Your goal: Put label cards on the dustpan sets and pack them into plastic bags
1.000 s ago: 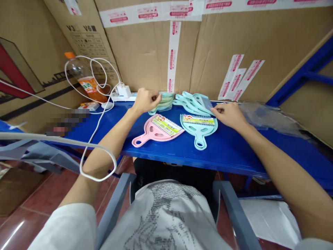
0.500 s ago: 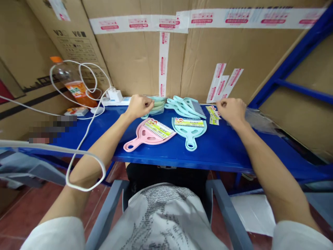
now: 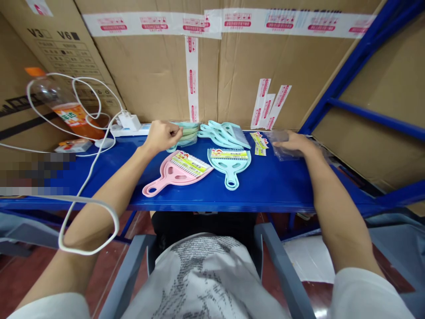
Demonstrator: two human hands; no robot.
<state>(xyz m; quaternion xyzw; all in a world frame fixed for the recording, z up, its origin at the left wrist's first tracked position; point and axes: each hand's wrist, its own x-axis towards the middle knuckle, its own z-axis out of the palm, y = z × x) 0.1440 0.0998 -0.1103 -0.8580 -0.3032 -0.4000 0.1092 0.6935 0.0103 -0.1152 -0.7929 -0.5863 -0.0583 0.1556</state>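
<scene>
Our left hand (image 3: pixel 164 135) curls closed near the table's (image 3: pixel 265 190) back edge; whether our right hand (image 3: pixel 297 142) pinches the plastic bag (image 3: pixel 282 154), we cannot tell. The pink dustpan (image 3: pixel 173 174) and blue dustpan (image 3: pixel 229 166) lie handles toward the front edge.

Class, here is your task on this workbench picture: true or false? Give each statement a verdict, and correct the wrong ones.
1. The pink dustpan lies left of the blue dustpan with a brush in it. True.
2. The right hand is on the pink dustpan. False: the right hand is at the clear plastic.
3. The bottle has an orange cap. True.
4. The pink dustpan's handle points at the cardboard. False: the handle points toward the person's side.
5. Yellow-green cards lie left of the right hand. True.
</scene>
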